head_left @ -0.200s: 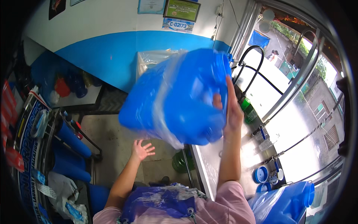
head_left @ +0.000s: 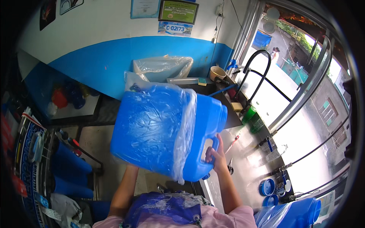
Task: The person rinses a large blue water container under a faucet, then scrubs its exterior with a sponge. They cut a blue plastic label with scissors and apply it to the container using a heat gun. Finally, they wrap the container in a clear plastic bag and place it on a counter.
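A large blue water jug point(head_left: 207, 129) is held up in front of me, lying on its side, with a clear plastic bag point(head_left: 152, 125) pulled over most of its body. My right hand point(head_left: 216, 154) grips the jug's moulded handle. My left hand is hidden under the jug's bagged end; only the forearm point(head_left: 122, 190) shows, rising to its underside. A second bagged blue jug point(head_left: 163, 209) rests against my chest at the bottom.
A steel counter point(head_left: 247, 163) with a black gooseneck tap point(head_left: 258, 72), green bottles point(head_left: 253, 117) and blue caps point(head_left: 268, 187) runs on the right. Another bagged jug point(head_left: 294, 214) is at lower right. Blue filter housings point(head_left: 70, 163) stand on the left.
The jug has swung lower and turned so its handle faces my right hand. My left hand, spread free below before, has gone up under the jug.
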Tool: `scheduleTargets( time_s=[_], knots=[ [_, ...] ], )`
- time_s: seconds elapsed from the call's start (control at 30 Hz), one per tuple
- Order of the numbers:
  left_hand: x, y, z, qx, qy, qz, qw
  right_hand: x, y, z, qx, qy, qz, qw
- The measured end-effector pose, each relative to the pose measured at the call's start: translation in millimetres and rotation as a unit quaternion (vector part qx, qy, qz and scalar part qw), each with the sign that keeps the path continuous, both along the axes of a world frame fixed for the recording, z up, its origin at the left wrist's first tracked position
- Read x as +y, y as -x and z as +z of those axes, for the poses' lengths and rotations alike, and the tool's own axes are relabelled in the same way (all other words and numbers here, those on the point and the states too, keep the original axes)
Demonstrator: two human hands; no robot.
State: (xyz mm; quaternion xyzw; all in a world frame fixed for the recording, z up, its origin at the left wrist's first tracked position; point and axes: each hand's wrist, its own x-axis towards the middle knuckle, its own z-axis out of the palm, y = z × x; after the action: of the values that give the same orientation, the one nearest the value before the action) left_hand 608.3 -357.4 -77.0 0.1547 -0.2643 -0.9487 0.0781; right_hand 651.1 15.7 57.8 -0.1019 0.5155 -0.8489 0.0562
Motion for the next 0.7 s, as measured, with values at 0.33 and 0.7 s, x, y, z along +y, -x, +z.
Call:
scheduleTargets(
  time_s=[0.33,0.7],
  knots=[
    [-43.1,260.7,186.1,0.115,0.222,-0.090,0.964,25.8,279.7,-83.2,-0.239,0.072,-0.052,0.967],
    [63.8,470.6,366.6,0.522,0.563,-0.072,0.637,52.6,367.9,-94.2,-0.115,0.244,-0.218,0.938]
  ],
)
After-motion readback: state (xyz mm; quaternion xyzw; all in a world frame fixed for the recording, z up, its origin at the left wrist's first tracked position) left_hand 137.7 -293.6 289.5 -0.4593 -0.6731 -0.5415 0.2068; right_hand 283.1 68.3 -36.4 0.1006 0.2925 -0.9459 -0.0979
